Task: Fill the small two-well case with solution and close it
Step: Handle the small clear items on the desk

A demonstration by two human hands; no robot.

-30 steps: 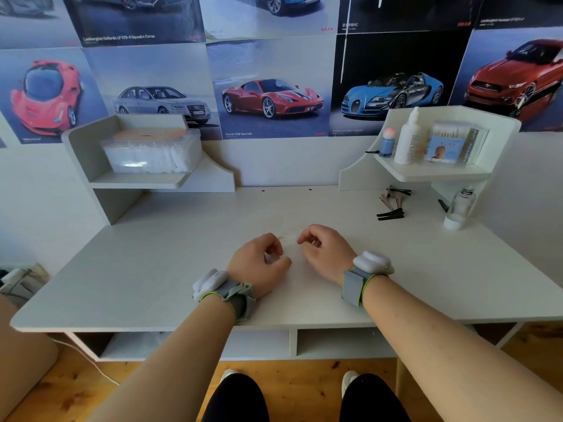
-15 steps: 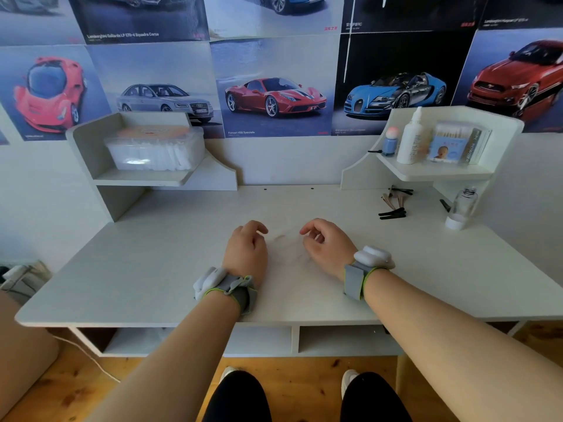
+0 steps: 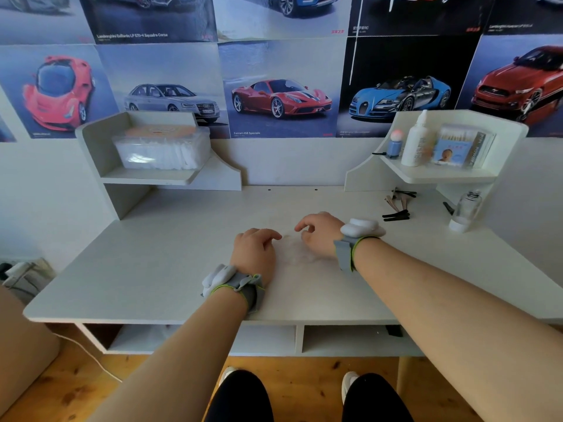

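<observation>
Hands first: my left hand (image 3: 254, 254) lies palm down on the white desk (image 3: 158, 269), fingers loosely curled and holding nothing. My right hand (image 3: 320, 236) rests just beside it, fingers bent and slightly parted, also gripping nothing. Between them sits a faint, blurred, translucent patch on the desktop; I cannot tell whether that is the two-well case, so I cannot place it.

On the right shelf (image 3: 451, 178) stands a white squeeze bottle (image 3: 416, 144) with a pointed nozzle, upright, contents hidden by its opaque wall. Just left of it is a small blue bottle (image 3: 394, 146) with a pinkish round cap, and to the right a clear box of cotton swabs (image 3: 461, 146). Below that shelf, on the desk, a clear glass bottle (image 3: 467, 208) stands upright; whether it holds liquid I cannot tell. On the left shelf (image 3: 146, 178) a clear lidded tub (image 3: 161, 146) is packed with white pads.
</observation>
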